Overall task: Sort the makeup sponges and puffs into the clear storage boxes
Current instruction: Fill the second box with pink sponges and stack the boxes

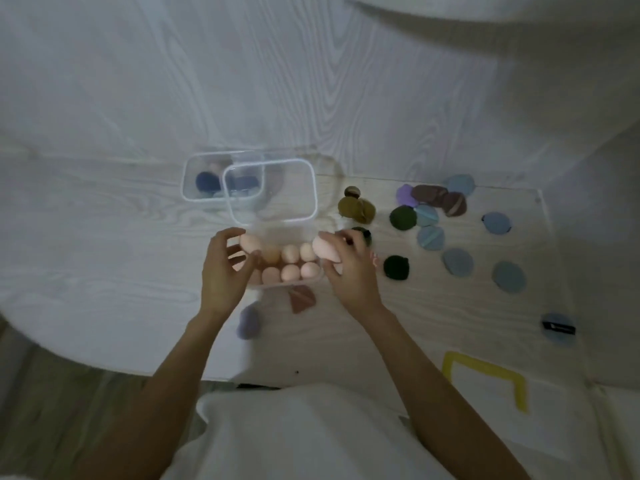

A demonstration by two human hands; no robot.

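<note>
- Nearest me, a purple sponge point(248, 322) and a brown wedge sponge point(302, 298) lie on the pale wood-grain desk point(104, 237), just in front of the near box.
- My left hand point(227, 271) sits at the left end of the clear box point(287, 268), fingers curled loosely around a pink sponge point(250, 243) at the rim; whether they pinch it I cannot tell.
- My right hand point(349, 271) grasps a pink teardrop sponge point(325, 249) at the box's right end, long axis slanting up-left, rounded end towards the box.
- The box runs left to right and holds two rows of pink egg sponges standing side by side.
- Just beyond, a clear lid point(272, 192) lies tilted over a second clear box point(221, 176) with dark blue sponges inside.
- To the right, olive, green, blue, purple and brown round puffs point(429, 216) lie scattered, well apart from the boxes.
- The desk's left and far parts stay open; yellow tape point(485, 372) marks the near right.
</note>
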